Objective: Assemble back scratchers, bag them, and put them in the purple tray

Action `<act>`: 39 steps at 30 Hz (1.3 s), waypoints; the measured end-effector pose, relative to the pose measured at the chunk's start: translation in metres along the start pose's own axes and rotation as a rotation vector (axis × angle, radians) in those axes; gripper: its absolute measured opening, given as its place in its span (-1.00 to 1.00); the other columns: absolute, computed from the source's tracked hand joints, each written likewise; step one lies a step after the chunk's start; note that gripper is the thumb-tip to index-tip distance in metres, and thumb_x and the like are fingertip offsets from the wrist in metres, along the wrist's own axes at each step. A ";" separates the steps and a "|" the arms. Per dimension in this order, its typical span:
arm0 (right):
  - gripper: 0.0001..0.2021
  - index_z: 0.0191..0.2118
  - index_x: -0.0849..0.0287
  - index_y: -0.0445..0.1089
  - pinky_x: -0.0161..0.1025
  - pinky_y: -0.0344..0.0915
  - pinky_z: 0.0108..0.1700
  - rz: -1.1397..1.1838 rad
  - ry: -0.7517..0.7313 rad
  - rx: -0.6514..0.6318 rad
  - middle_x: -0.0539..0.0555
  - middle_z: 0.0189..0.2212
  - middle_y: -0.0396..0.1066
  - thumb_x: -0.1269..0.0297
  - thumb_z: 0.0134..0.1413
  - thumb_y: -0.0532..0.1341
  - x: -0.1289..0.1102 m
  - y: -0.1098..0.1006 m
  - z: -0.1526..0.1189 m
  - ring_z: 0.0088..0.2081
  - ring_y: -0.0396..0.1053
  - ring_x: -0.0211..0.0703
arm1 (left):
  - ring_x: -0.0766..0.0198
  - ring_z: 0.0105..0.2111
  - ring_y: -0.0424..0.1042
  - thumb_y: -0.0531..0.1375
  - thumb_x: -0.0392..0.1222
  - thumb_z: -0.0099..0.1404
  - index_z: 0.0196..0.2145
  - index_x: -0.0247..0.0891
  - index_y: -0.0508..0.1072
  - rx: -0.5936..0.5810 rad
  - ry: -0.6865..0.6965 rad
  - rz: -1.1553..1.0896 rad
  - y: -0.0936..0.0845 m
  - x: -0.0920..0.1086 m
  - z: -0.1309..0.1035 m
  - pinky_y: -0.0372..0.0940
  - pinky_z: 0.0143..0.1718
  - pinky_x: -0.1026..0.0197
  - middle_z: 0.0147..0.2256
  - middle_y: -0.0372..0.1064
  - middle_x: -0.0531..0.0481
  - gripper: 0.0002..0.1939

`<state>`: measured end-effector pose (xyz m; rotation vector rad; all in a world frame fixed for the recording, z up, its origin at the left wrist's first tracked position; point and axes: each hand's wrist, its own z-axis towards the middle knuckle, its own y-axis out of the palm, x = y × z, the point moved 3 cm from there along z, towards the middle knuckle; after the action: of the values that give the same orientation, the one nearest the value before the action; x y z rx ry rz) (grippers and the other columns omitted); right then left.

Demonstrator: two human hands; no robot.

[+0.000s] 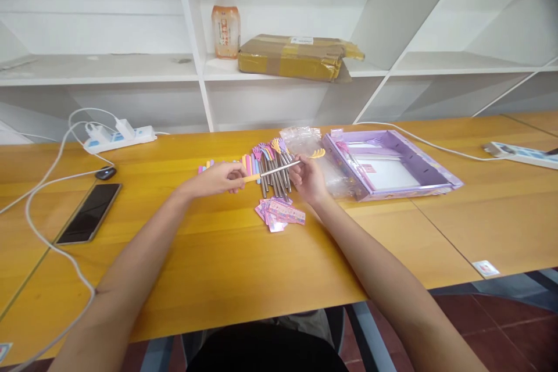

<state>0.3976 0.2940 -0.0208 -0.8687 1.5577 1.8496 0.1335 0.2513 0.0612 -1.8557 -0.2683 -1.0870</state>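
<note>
Between my hands is a back scratcher (pixel 279 169) with an orange handle, a metal rod and a yellow claw-shaped head. My left hand (pixel 221 178) is closed round its orange handle. My right hand (pixel 309 179) pinches the rod near the yellow head. Just behind lie several metal rods (pixel 275 181) topped with pink, purple and yellow hand-shaped heads. A row of coloured handles (pixel 250 164) lies beside them, partly hidden by my left hand. In front of the rods sits a small loose pile of pink printed cards (pixel 279 213).
Clear plastic bags (pixel 300 140) and a purple box (pixel 392 165) with packaged pieces lie to the right. At left are a phone (pixel 90 213), a black mouse (pixel 105 173), cables and a power strip (pixel 120 138). A bottle (pixel 225 23) and taped carton (pixel 292 57) occupy the shelf.
</note>
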 end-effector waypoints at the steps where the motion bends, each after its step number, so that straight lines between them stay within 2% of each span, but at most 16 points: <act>1: -0.71 -0.33 0.10 0.32 -0.48 0.03 -0.67 -0.008 -0.007 0.003 -0.18 -0.61 0.14 0.12 0.07 0.43 0.000 0.000 -0.001 -0.65 0.03 -0.42 | 0.26 -0.29 0.51 0.20 0.03 0.41 -0.14 -0.23 0.50 -0.004 0.006 -0.005 0.000 0.001 0.000 0.37 -0.27 0.25 -0.24 0.57 -0.07 -0.73; 4: -0.66 -0.34 0.11 0.33 -0.48 0.02 -0.67 -0.075 -0.065 0.018 -0.18 -0.62 0.18 0.06 0.04 0.47 -0.004 0.002 -0.002 -0.66 0.07 -0.43 | 0.26 -0.28 0.53 0.21 0.03 0.42 -0.10 -0.22 0.54 0.004 0.020 0.007 -0.001 0.003 -0.001 0.36 -0.29 0.27 -0.25 0.58 -0.06 -0.71; 7: -0.60 -0.34 0.10 0.34 -0.44 0.02 -0.67 -0.191 -0.159 0.019 -0.16 -0.63 0.25 -0.05 0.06 0.47 -0.014 0.012 -0.001 -0.68 0.13 -0.42 | 0.29 -0.36 0.52 0.18 0.00 0.46 -0.12 -0.21 0.59 0.083 0.015 0.077 -0.007 0.007 -0.005 0.31 -0.39 0.30 -0.28 0.61 -0.04 -0.72; 12: -0.62 -0.29 0.08 0.38 -0.39 0.06 -0.63 -0.299 -0.270 -0.092 -0.15 -0.62 0.30 -0.10 0.14 0.43 -0.041 0.053 0.017 -0.66 0.21 -0.37 | 0.29 -0.40 0.52 0.15 -0.04 0.50 -0.10 -0.19 0.62 0.351 -0.001 0.222 -0.028 0.018 -0.021 0.27 -0.47 0.29 -0.25 0.63 -0.05 -0.72; 14: -0.64 -0.28 0.07 0.39 -0.37 0.07 -0.63 -0.317 -0.304 -0.137 -0.14 -0.62 0.28 -0.10 0.17 0.41 -0.052 0.070 0.025 -0.65 0.22 -0.36 | 0.28 -0.35 0.54 0.16 -0.07 0.49 -0.05 -0.18 0.61 0.470 0.006 0.252 -0.036 0.023 -0.028 0.31 -0.41 0.28 -0.25 0.62 -0.04 -0.74; 16: -0.64 -0.28 0.08 0.41 -0.35 0.07 -0.63 -0.334 -0.318 -0.150 -0.13 -0.61 0.28 -0.11 0.19 0.39 -0.060 0.083 0.031 -0.64 0.21 -0.35 | 0.28 -0.31 0.55 0.18 -0.11 0.48 -0.03 -0.17 0.60 0.532 0.040 0.231 -0.042 0.028 -0.035 0.36 -0.32 0.26 -0.23 0.62 -0.03 -0.76; 21: -0.58 -0.27 0.09 0.46 -0.32 0.12 -0.61 -0.377 -0.306 -0.184 -0.10 -0.57 0.31 -0.21 0.20 0.37 -0.070 0.092 0.030 -0.62 0.22 -0.35 | 0.30 -0.32 0.55 0.19 -0.13 0.47 -0.04 -0.21 0.60 0.545 0.119 0.140 -0.045 0.041 -0.047 0.39 -0.30 0.26 -0.23 0.63 -0.05 -0.77; 29: -0.55 -0.21 0.07 0.46 -0.28 0.31 -0.52 -0.440 -0.298 -0.293 -0.08 -0.53 0.37 -0.25 0.18 0.39 -0.081 0.092 0.020 -0.57 0.31 -0.30 | 0.29 -0.37 0.51 0.20 -0.13 0.45 -0.05 -0.17 0.63 0.534 0.077 0.229 -0.044 0.048 -0.051 0.31 -0.38 0.26 -0.35 0.58 0.01 -0.77; 33: -0.53 -0.19 0.05 0.43 -0.28 0.34 -0.50 -0.465 -0.335 -0.297 -0.08 -0.53 0.37 -0.29 0.20 0.36 -0.086 0.095 0.017 -0.57 0.33 -0.29 | 0.31 -0.41 0.47 0.20 -0.12 0.46 -0.05 -0.17 0.64 0.578 0.088 0.264 -0.043 0.055 -0.055 0.28 -0.40 0.25 -0.36 0.58 0.01 -0.76; 39: -0.51 -0.18 0.05 0.41 -0.28 0.36 -0.49 -0.452 -0.298 -0.325 -0.08 -0.52 0.37 -0.32 0.21 0.35 -0.085 0.093 0.017 -0.53 0.37 -0.28 | 0.32 -0.43 0.45 0.21 -0.11 0.46 -0.03 -0.14 0.65 0.556 0.085 0.261 -0.041 0.057 -0.058 0.27 -0.40 0.26 -0.38 0.57 0.04 -0.75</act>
<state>0.3778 0.2947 0.1044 -0.9410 0.8114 1.8118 0.1099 0.2129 0.1401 -1.3024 -0.2406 -0.8051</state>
